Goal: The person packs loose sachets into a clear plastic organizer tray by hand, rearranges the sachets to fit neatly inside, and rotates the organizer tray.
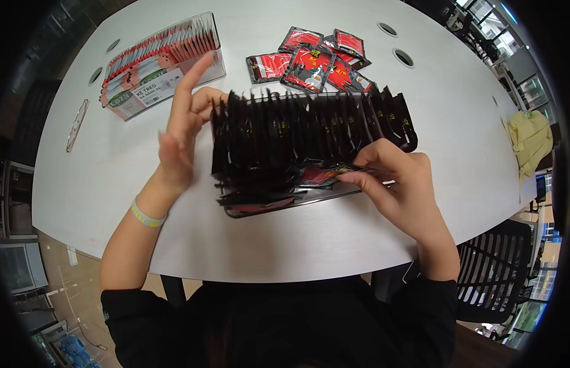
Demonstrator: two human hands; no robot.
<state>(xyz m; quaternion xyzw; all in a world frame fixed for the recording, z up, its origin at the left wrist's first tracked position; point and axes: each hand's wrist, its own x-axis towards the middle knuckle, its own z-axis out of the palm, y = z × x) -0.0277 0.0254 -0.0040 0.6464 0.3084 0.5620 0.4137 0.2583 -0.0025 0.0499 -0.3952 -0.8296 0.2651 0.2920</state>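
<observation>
A clear tray (325,198) near the table's front holds a tight row of upright black packets (297,132), with more packets lying flat along its front side. My right hand (398,184) pinches a black and red packet (319,176) between thumb and fingers at the tray's front right. At the tray's left end is my left hand (187,126), fingers apart, some of them partly hidden behind the tray's edge. Several loose red and black packets (308,66) lie in a pile behind the tray.
A clear box (220,58) of red and white packets stands at the back left of the white table (285,245). A thin strip (77,126) lies at the left. Yellow cloth (530,138) is at the right edge, above a black chair (495,270).
</observation>
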